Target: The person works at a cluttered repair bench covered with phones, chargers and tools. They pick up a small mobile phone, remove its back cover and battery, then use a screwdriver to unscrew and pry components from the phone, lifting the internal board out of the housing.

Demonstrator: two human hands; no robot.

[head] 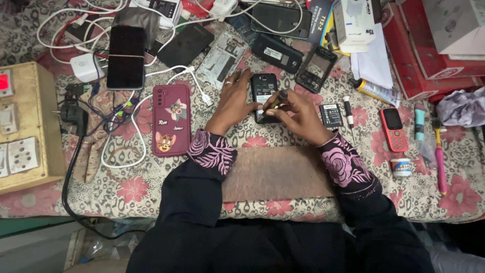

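A small black phone with its back cover off (pixel 263 91) lies on the cloth-covered table. My left hand (pixel 233 98) rests flat against its left side, fingers spread, steadying it. My right hand (pixel 298 115) grips a dark-handled screwdriver (pixel 277 99) whose tip points down onto the phone's open back. A small black battery (pixel 331 115) lies just right of my right hand. A brown board (pixel 275 173) sits between my forearms.
A maroon cartoon phone case (pixel 172 120) lies left. Black phones (pixel 126 56), back covers (pixel 316 69), white cables (pixel 121 146) and chargers crowd the far side. A switchboard box (pixel 22 126) stands at the left edge. A red keypad phone (pixel 393 129), screwdriver (pixel 349 113) and toothbrush (pixel 439 156) lie right.
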